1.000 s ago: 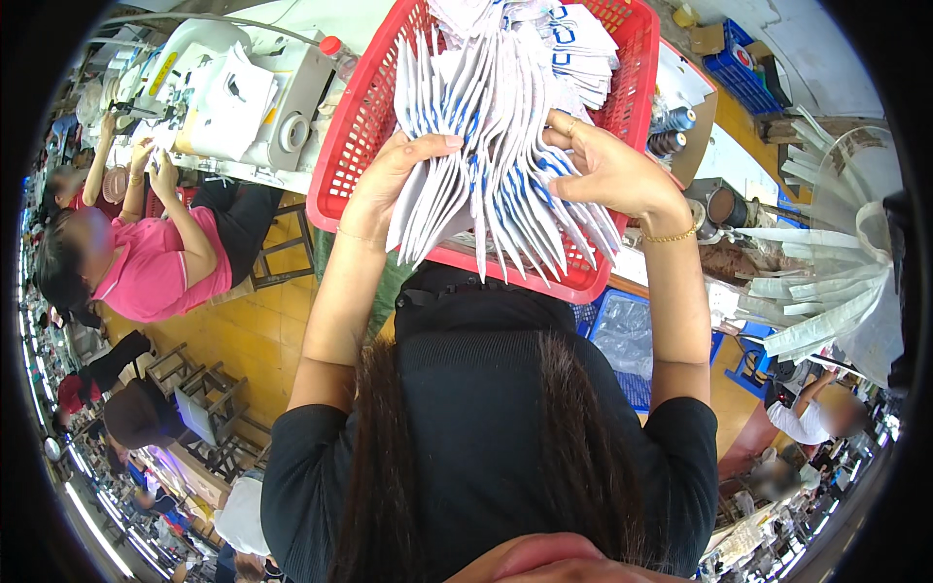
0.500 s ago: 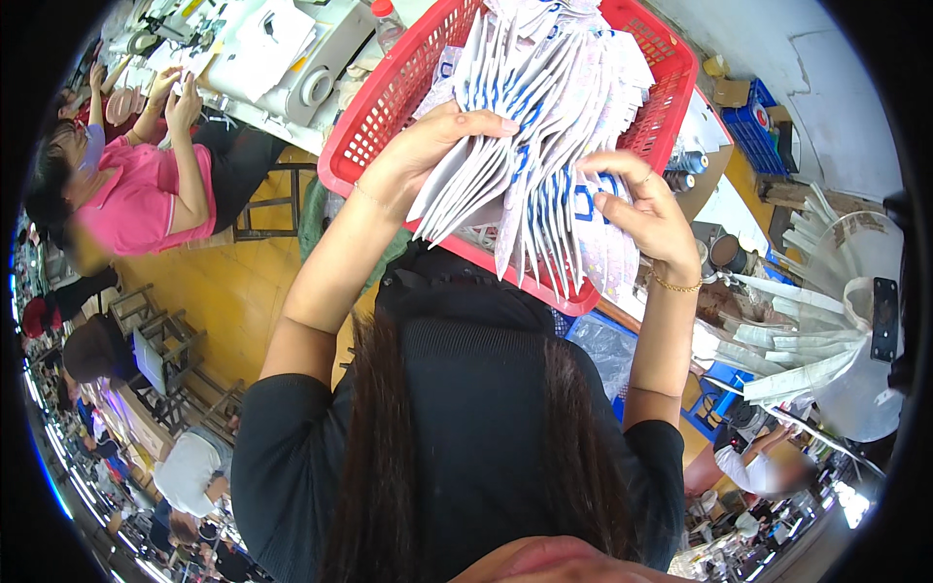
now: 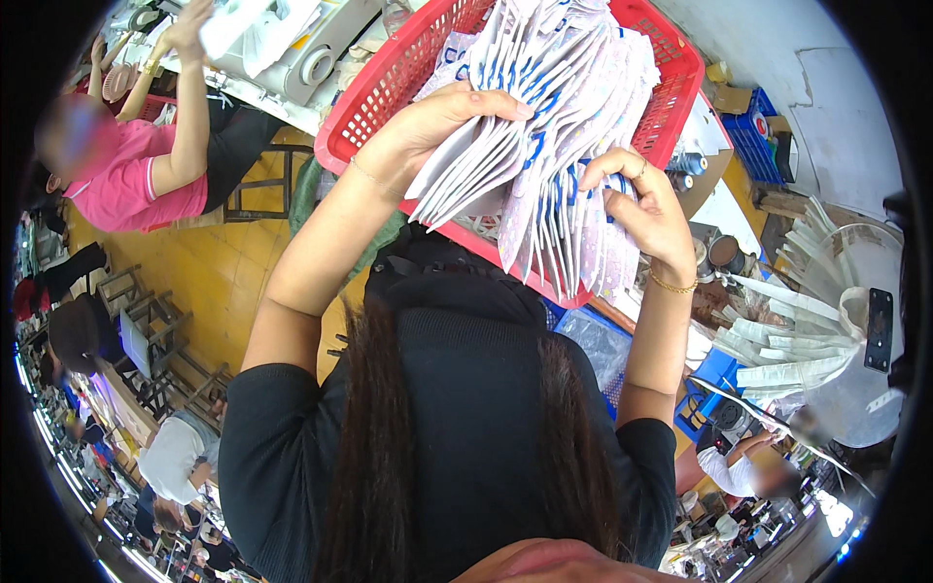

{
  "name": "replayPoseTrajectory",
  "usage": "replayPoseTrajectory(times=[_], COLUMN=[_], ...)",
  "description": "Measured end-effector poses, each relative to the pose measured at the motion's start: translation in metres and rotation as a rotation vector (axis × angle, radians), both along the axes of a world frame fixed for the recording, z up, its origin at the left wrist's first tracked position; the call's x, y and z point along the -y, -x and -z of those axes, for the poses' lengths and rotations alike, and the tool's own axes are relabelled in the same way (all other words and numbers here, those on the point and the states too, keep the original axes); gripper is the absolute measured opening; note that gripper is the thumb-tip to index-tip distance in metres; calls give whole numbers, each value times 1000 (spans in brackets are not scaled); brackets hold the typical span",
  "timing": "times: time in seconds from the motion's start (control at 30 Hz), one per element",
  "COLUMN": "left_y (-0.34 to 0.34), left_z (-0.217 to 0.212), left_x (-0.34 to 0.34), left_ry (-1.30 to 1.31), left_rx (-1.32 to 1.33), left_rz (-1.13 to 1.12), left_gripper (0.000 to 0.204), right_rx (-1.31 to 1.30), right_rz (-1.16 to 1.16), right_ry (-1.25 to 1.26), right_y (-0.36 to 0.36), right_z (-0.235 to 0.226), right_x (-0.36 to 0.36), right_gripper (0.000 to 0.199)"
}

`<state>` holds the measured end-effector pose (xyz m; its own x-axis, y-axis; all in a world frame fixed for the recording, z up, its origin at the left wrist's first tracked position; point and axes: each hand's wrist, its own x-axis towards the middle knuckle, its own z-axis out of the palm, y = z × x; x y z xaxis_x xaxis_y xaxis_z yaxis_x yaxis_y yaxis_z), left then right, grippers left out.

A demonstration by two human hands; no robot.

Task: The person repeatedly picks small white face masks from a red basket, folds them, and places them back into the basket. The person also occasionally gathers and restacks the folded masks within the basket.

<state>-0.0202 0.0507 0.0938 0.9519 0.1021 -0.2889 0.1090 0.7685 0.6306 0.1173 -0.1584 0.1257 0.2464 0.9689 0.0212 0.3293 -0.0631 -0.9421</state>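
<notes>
A thick, fanned bundle of flat printed pieces (image 3: 554, 107), white and pale pink with blue print, lies across the near side of a red plastic basket (image 3: 377, 95). My left hand (image 3: 423, 131) grips the bundle's left part, its thumb over the edges and its fingers hidden behind. At the right part, my right hand (image 3: 649, 209) has bent fingers, with thumb and forefinger pinching at the pieces' edges. The near ends of the pieces hang over the basket's rim. I cannot tell what material they are.
On the left a co-worker in a pink shirt (image 3: 126, 180) sits at a white worktable (image 3: 282, 115). Thread cones (image 3: 692, 163) stand right of the basket. Farther right are a blue crate (image 3: 756, 141) and a bunch of pale strips (image 3: 797, 340). Wooden stools (image 3: 146, 321) stand at left.
My right forefinger and thumb have come closer together on the pieces, covering part of the blue print. My left hand keeps its grip. The co-worker in pink has raised an arm.
</notes>
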Motion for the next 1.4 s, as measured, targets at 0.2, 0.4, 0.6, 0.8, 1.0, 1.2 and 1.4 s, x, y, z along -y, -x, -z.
replayPoseTrajectory(times=[0.2, 0.4, 0.6, 0.8, 1.0, 1.2, 1.4], left_y=[-1, -1, 5, 0, -2, -5, -2], left_z=[0, 12, 21, 10, -8, -19, -10], left_x=[1, -2, 0, 8, 16, 26, 18], left_ry=[39, 7, -190, -30, -65, -59, -70], left_rx=[-27, 24, 120, -70, -81, -52, -102], left_rz=[5, 39, -47, -52, -44, -84, -67], left_gripper=[14, 13, 19, 18, 36, 41, 34], right_rx=[-155, 17, 127, 216, 247, 258, 154], right_rz=[95, 176, 144, 259, 364, 479, 407], right_ry=[-5, 40, 40, 106, 116, 93, 53], right_y=[5, 16, 25, 42, 58, 65, 52], right_z=[0, 3, -1, -8, -17, -14, -9], right_x=[2, -3, -4, -3, -4, -6, -1], right_gripper=[22, 42, 43, 39, 36, 35, 33])
